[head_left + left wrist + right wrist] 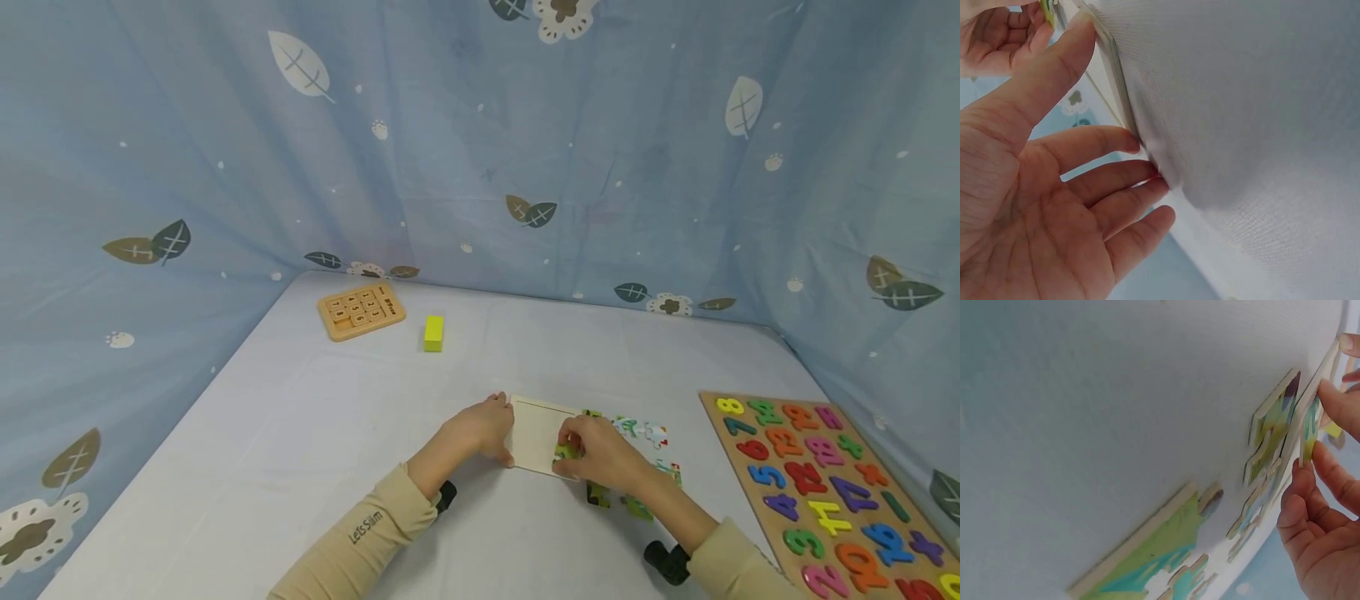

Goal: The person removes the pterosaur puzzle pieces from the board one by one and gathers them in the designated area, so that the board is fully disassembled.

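Note:
A shallow pale wooden puzzle tray (536, 435) lies on the white table. My left hand (480, 429) rests against its left edge; in the left wrist view the thumb touches the rim near a corner and the extended fingertips touch the side. Between thumb and fingers, my right hand (606, 454) pinches a green and yellow jigsaw piece (1308, 436) over the tray's right side. That piece stands tilted on edge in the right wrist view. Several loose jigsaw pieces (654, 435) lie to the right of the tray, partly hidden under the right hand and forearm.
A wooden board of coloured numbers and letters (813, 479) lies along the right side. Towards the back left are a wooden sliding number puzzle (362, 310) and a yellow-green block (433, 333). A blue patterned curtain (465, 150) encloses the table's back and sides.

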A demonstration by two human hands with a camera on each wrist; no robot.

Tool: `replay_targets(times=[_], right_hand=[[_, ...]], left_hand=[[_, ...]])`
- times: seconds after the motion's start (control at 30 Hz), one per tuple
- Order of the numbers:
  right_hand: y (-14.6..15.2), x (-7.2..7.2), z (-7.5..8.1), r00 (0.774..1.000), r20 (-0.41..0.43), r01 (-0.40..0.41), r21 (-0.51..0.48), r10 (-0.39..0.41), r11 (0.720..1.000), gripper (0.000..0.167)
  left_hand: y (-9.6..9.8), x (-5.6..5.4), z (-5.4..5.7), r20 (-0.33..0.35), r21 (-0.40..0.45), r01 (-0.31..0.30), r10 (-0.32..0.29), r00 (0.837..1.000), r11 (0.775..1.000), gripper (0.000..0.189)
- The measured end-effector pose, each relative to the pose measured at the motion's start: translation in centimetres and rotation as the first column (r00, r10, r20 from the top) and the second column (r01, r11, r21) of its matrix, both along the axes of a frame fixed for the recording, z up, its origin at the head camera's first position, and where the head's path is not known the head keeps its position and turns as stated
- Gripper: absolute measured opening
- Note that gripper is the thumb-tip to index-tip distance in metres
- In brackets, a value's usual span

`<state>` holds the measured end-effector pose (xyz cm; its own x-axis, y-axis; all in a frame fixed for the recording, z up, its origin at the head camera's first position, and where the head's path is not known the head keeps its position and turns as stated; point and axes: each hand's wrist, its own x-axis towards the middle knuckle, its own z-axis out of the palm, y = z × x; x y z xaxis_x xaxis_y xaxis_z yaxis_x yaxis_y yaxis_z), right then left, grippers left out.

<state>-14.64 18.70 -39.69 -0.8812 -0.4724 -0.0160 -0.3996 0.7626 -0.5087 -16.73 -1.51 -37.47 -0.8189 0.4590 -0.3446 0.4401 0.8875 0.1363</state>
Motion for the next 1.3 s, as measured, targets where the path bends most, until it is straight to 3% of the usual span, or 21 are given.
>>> replay_targets(times=[0.6,0.93,1.3], right_hand=[[1.0,0.6,0.8,1.0,0.005,-0.009,0.011,0.009,1.0,0.024],[4.7,2.1,1.7,0.999,-0.046,-0.03,-0.016,0.029,0.999,0.023],[8.1,3.4,2.1,0.996,-0.086,0.014,0.062,-0.009,0.998,0.024]], left_hand=[[0.0,0.1,0.0,0.025,0.025,-0.014,0.013,1.0,1.0,0.083],[-0.3,0.1,-0.1,0.015,0.042,-0.018,0.017,1.0,0.999,0.082],[-0.1,0.1,-0.1,0.023,0.049,-0.024,0.023,0.999,0.998,0.082]])
